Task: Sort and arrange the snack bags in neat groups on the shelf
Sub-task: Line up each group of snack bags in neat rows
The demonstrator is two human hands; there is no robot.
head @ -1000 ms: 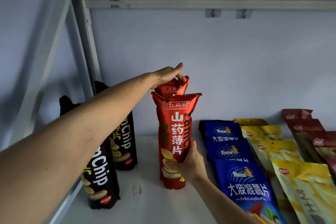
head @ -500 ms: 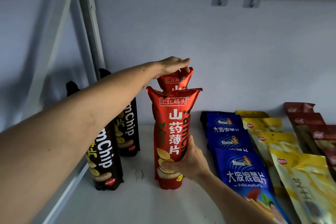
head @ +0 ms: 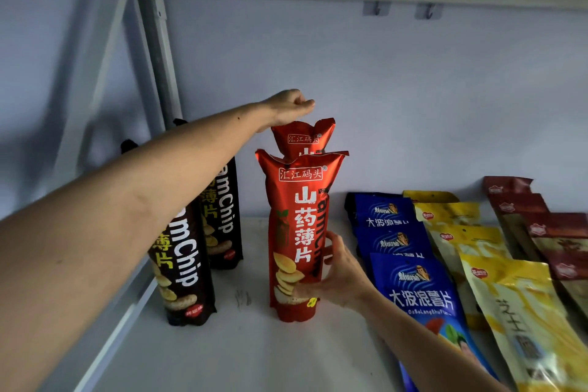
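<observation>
At the lower right side of the front red bag, the right hand wraps the pouch with thumb across its face and fingers curled behind, steadying it upright on the shelf. Above and just behind it, the left hand reaches over, fingers curled at the top of the rear red bag; whether it pinches the crimped edge or merely sits above it is hard to tell, since the fingertips are bunched near the left corner of that edge.

To do this step well, I would judge that the rear bag should be set squarely behind the front one, faces parallel, with the base flat before either hand lets go; these tall pouches look top-heavy and likely to tip. Keep the lower hand low, where it resists toppling, and guide from the top seal only lightly.

Left of the hands stand two black chip bags, one behind the other, well apart from the red pair. Right of the right hand lie a row of blue bags, then yellow bags, then dark red packets, each overlapped toward the back wall.
</observation>
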